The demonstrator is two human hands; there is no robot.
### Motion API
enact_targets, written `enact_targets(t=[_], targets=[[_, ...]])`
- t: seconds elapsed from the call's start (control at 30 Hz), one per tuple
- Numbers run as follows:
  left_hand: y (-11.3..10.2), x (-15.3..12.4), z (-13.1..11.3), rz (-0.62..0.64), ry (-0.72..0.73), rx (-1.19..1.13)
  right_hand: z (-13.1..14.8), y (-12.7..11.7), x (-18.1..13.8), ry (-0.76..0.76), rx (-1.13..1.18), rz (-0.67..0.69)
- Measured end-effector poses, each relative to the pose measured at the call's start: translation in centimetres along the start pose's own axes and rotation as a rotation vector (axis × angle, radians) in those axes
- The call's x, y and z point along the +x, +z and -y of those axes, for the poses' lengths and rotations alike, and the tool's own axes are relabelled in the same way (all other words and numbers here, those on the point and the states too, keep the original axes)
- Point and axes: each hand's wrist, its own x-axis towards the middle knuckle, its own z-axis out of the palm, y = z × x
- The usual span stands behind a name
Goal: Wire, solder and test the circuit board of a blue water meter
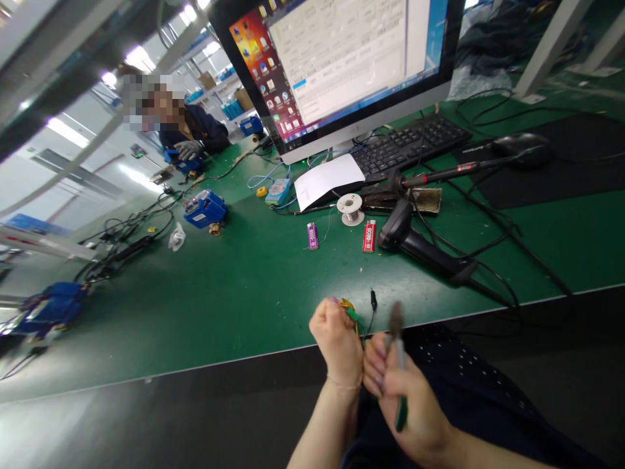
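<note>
My left hand [336, 342] is closed into a fist at the near edge of the green bench, gripping a small bundle of coloured wires [352, 314] with yellow and green ends and a thin black lead. Right beside it, touching, my right hand [407, 394] grips a pair of green-handled pliers [398, 365], whose dark blurred jaws point up towards the wires. Both hands hover just over the table's front edge, above my dark-clothed lap.
On the green bench [234, 286] lie a black barcode scanner [420, 244], two lighters [368, 236], a solder spool [350, 208], a soldering iron, keyboard [410, 144], mouse and monitor [342, 58]. Blue valve units [205, 210] and cables sit left. A gloved co-worker [188, 133] works at the far end.
</note>
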Motion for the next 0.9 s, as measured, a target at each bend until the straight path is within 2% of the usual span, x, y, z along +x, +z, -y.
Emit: enact_targets(t=[0.07, 0.13, 0.2, 0.37, 0.47, 0.57, 0.67, 0.77, 0.9], targets=[[0.3, 0.5, -0.2, -0.054, -0.033, -0.083, 0.6, 0.3, 0.5, -0.076, 0.131, -0.061], [0.6, 0.8, -0.3, -0.074, -0.056, -0.139, 1.4, 0.3, 0.8, -0.157, 0.069, -0.007], [0.8, 0.7, -0.4, -0.067, -0.065, -0.173, 2.1, 0.1, 0.8, -0.177, -0.115, 0.088], [0.5, -0.1, -1.0, 0.001, -0.061, -0.189, 3.7, -0.4, 0.1, 0.008, -0.693, 0.173], [0.1, -0.6, -1.5, 0.095, -0.046, -0.097, 4.6, 0.2, -0.2, 0.041, -0.902, 0.244], [-0.2, -1.1, -1.9, 0.178, -0.045, 0.007, 5.1, 1.1, -0.3, 0.043, -0.927, 0.318], [-0.3, -1.5, -2.2, 0.220, -0.122, -0.019, 5.4, 1.6, -0.3, 0.043, -0.909, 0.373], [-0.5, -1.8, -2.2, 0.246, -0.188, -0.059, 5.6, 1.5, -0.3, 0.042, -0.951, 0.370], [-0.7, -1.9, -2.0, 0.240, -0.183, -0.054, 5.5, 1.1, -0.4, 0.017, -1.072, 0.343]])
